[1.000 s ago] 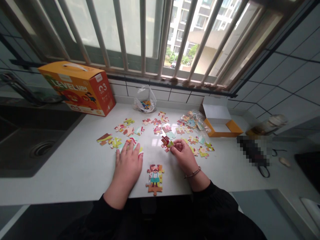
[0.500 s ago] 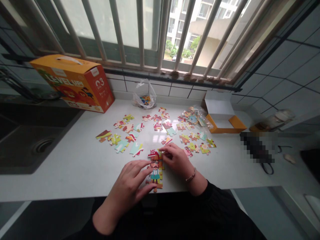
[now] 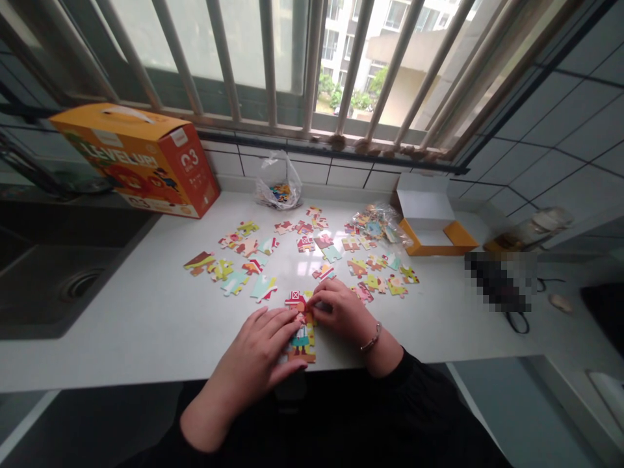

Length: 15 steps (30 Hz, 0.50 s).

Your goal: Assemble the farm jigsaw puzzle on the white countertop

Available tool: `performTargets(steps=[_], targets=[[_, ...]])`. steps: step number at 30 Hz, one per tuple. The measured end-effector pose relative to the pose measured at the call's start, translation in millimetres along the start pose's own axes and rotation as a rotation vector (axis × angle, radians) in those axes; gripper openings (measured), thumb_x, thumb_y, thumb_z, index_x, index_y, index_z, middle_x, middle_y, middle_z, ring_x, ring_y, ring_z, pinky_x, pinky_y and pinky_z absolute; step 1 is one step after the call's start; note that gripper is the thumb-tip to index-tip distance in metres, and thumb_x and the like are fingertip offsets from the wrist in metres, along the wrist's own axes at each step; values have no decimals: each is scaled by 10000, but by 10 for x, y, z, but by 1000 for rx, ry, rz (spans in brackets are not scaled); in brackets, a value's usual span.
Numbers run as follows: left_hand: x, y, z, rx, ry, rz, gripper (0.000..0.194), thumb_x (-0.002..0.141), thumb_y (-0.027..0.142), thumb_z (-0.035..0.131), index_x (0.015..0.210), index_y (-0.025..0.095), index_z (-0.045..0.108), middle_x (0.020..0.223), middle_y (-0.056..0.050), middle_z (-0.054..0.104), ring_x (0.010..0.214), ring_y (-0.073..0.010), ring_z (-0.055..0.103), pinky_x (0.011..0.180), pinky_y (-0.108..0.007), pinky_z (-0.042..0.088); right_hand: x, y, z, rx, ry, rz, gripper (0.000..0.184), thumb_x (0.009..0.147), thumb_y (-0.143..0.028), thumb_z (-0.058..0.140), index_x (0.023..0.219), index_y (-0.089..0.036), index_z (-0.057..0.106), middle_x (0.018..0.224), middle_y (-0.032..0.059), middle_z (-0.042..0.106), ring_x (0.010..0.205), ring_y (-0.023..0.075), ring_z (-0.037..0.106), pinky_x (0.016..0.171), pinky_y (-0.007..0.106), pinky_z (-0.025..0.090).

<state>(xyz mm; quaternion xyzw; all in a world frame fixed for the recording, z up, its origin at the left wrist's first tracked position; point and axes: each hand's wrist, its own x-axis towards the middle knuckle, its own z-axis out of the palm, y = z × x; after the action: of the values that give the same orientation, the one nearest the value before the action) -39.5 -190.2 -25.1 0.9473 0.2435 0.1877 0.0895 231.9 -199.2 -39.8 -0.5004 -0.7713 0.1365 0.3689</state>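
A joined strip of jigsaw puzzle (image 3: 301, 348) lies near the counter's front edge, showing a figure in a teal skirt with a red barn above. Across its left side rests my left hand (image 3: 260, 344), fingers stretched out over the figure and thumb apart near the lower edge. My right hand (image 3: 341, 307) is pinched at the strip's upper right, fingertips on a puzzle piece there that they mostly cover. Just beyond that hand lies a loose piece with a red and white stripe (image 3: 324, 272).
Loose puzzle pieces (image 3: 235, 282) spread over the white counter. Behind them stand a clear bag of pieces (image 3: 279, 185), another bag (image 3: 377, 224) and an open yellow box (image 3: 439, 242). An orange carton (image 3: 141, 162) is beside the dark sink (image 3: 43, 286) at left.
My left hand has settled further over the puzzle strip, covering more of the figure. My right fingertips have moved slightly left, in against the barn part. The camera view has shifted a little.
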Motion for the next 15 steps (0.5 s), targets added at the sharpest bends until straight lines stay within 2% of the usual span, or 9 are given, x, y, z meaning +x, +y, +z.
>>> performTargets(steps=[8,15], targets=[[13,-7,10,-15,-11,-14,613,1030,527,749,1552,248,591,1605,-120,633,1454,-320,610,1232,-549,465,8,12,4,-7,-21,-19,116,942,-132,790,968,-243,811,1063,69,753,1006,226,705,937,388,593],[18,-29,44,-2,8,-13,601,1049,520,725,1562,241,583,1611,-115,630,1444,-329,614,1200,-559,492,28,19,-8,-70,-16,-45,108,987,-156,752,969,-254,793,1059,58,750,993,222,688,911,375,576]])
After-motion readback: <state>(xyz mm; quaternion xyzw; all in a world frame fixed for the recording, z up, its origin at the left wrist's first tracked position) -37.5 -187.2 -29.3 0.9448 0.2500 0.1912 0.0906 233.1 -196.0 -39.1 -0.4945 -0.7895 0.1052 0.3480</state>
